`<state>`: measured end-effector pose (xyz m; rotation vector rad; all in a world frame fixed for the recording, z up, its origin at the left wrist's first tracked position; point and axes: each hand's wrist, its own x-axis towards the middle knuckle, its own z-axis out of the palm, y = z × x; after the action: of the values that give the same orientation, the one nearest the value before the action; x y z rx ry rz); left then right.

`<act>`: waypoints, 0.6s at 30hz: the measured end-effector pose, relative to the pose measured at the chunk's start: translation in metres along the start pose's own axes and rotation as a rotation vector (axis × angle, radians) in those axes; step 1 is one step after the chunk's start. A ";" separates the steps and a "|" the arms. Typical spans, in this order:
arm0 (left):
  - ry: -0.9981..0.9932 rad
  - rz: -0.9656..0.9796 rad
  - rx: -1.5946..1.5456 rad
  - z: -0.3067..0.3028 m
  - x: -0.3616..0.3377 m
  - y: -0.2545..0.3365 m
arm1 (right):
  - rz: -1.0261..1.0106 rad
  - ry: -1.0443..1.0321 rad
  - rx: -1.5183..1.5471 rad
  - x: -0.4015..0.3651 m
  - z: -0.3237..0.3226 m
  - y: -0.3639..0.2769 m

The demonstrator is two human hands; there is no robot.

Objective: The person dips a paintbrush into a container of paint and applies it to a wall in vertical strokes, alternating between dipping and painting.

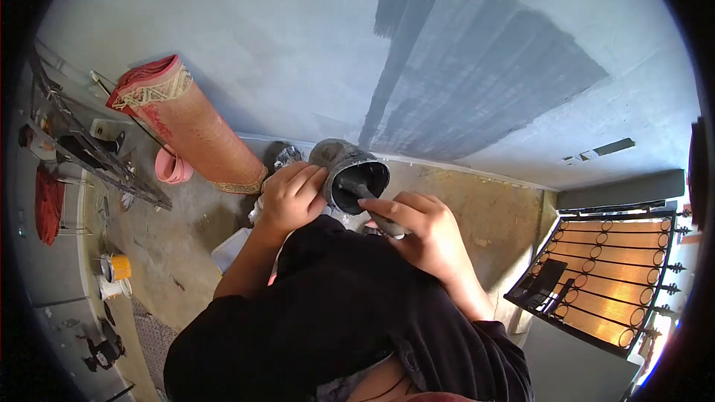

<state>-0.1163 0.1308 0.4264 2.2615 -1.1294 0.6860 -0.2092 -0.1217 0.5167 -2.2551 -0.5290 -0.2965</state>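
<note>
My left hand is closed round the side of a paint-smeared dark grey paint pot, which is tilted with its mouth towards me. Between the fingers of my right hand is the handle of a paintbrush. The grey-coated brush head reaches into the pot's mouth, and its bristles are partly hidden inside. Beyond the pot, the pale wall carries a large patch of darker grey paint with visible strokes.
A rolled red carpet leans against the wall at left, beside a pink bucket. Farther left are a dark metal frame and a yellow-and-white container. At right stands a black metal grille. Concrete floor lies below.
</note>
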 end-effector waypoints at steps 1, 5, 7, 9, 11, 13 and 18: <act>-0.011 0.015 -0.007 0.000 0.001 -0.005 | -0.001 0.006 -0.003 0.002 0.003 0.002; -0.043 0.016 -0.038 0.002 0.003 -0.015 | -0.048 0.060 0.010 0.005 0.006 0.004; -0.076 -0.010 -0.061 0.001 0.008 -0.018 | -0.052 0.055 0.000 0.007 0.001 0.000; -0.084 -0.026 -0.063 0.001 0.009 -0.021 | -0.040 0.113 0.077 0.007 -0.004 -0.004; -0.098 -0.048 -0.067 0.001 0.008 -0.022 | 0.007 0.179 0.122 0.002 -0.005 -0.001; -0.087 -0.016 -0.032 0.002 0.009 -0.025 | 0.060 0.245 0.173 -0.004 -0.001 0.000; -0.094 -0.009 0.019 0.000 0.011 -0.019 | 0.433 0.659 0.678 -0.013 0.008 -0.004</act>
<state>-0.0949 0.1343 0.4294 2.3354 -1.1605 0.5944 -0.2222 -0.1164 0.5094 -1.4383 0.1960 -0.5143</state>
